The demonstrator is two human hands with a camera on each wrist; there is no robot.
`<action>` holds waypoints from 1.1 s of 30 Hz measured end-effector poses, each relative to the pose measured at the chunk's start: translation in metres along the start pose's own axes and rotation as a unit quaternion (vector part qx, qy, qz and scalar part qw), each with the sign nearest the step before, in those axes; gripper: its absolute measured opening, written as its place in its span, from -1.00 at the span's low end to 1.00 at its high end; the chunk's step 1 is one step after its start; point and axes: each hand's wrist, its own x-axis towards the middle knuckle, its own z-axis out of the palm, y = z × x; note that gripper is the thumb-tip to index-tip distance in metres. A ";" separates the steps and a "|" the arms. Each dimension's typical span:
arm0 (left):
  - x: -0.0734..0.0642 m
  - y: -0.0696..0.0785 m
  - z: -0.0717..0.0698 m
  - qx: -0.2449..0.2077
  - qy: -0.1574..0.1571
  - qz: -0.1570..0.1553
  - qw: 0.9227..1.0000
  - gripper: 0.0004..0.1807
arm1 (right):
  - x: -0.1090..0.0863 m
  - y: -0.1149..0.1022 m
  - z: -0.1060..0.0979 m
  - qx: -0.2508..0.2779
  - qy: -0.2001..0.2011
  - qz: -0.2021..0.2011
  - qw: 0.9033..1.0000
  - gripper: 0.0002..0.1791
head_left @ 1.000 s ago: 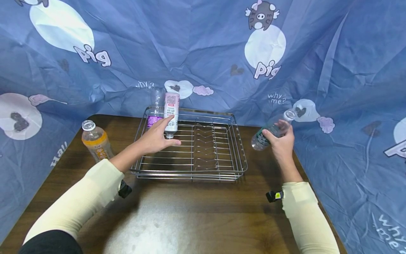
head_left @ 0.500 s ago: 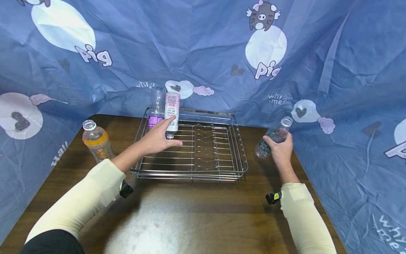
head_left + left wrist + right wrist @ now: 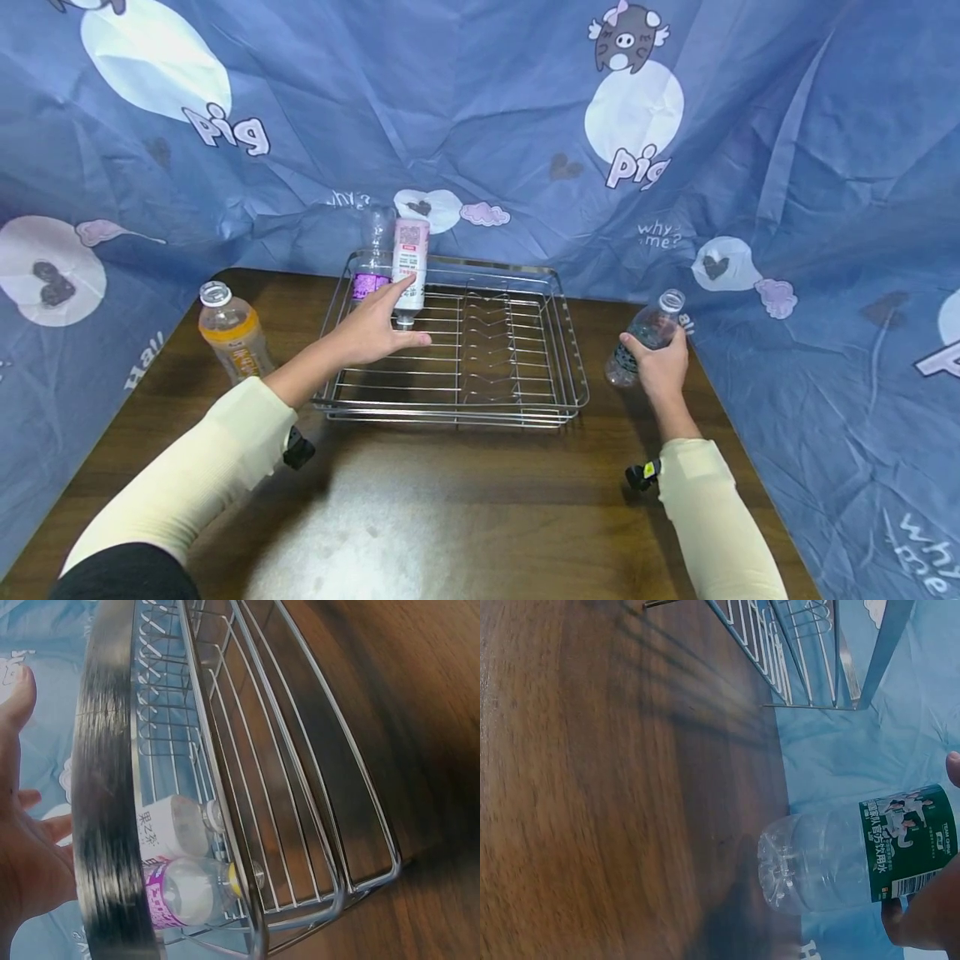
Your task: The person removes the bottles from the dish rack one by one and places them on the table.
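My right hand (image 3: 662, 367) grips a clear plastic bottle (image 3: 651, 327) with a green label, its capless mouth tilted up, right of the wire rack. In the right wrist view the base of this water bottle (image 3: 821, 859) shows near the wooden table. My left hand (image 3: 369, 327) is over the rack's left side, thumb spread from the fingers, in front of a pink-and-white bottle (image 3: 411, 250). That bottle stands neck down in the dish rack (image 3: 450, 408). Beside it a clear bottle with a purple label (image 3: 369, 286) is also neck down, partly hidden by the hand.
A bottle with an orange-and-brown label (image 3: 231, 333) stands mouth up at the table's left, partly behind the left forearm. Blue printed cloth (image 3: 487, 125) hangs around the back and sides of the wooden table (image 3: 480, 500).
My right hand has lowered with the water bottle and moved slightly nearer, and the bottle has become more upright. The left hand keeps about the same place over the rack.
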 end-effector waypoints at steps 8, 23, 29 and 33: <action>0.000 0.002 0.000 0.002 -0.002 -0.003 1.000 0.27 | -0.001 0.008 0.003 0.002 0.000 0.005 1.000 -0.18; -0.001 -0.003 0.000 0.001 0.007 0.007 1.000 0.26 | -0.003 0.015 0.007 0.026 0.005 0.004 1.000 -0.19; -0.002 -0.001 0.001 0.009 -0.003 0.001 1.000 0.24 | 0.000 0.018 0.006 0.034 0.005 0.004 0.999 -0.17; -0.002 0.001 0.002 0.010 -0.008 -0.005 1.000 0.22 | 0.002 0.019 0.006 0.035 0.003 0.000 0.999 -0.17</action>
